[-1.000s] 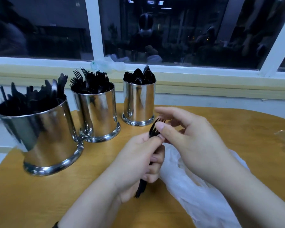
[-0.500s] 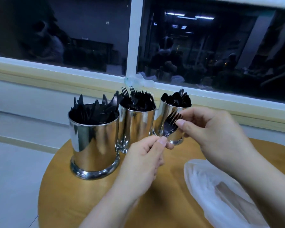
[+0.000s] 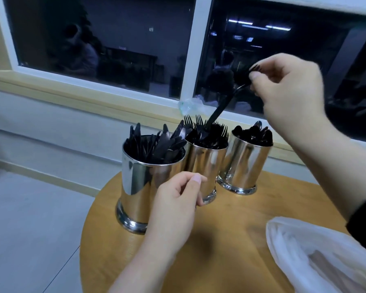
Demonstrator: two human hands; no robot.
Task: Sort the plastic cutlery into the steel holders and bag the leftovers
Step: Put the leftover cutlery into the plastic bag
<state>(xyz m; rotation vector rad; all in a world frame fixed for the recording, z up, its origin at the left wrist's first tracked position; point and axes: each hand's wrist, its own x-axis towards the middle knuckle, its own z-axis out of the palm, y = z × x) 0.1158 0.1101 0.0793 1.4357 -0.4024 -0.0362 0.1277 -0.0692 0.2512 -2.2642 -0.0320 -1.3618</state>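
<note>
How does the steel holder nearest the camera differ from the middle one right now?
The nearest holder is packed with black knives; the middle holder holds forks, tines up. The nearest one looks wider and is partly hidden by the empty left hand; over the middle one the right hand pinches a black fork, handle end down among the forks. Both are shiny steel cylinders standing upright on the round wooden table.

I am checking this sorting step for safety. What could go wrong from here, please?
1. The middle holder is already crowded with forks, so the fork pinched by the right hand may jam or flick others out.
2. The left hand holds nothing steady; a hard push could tip a holder.
</note>
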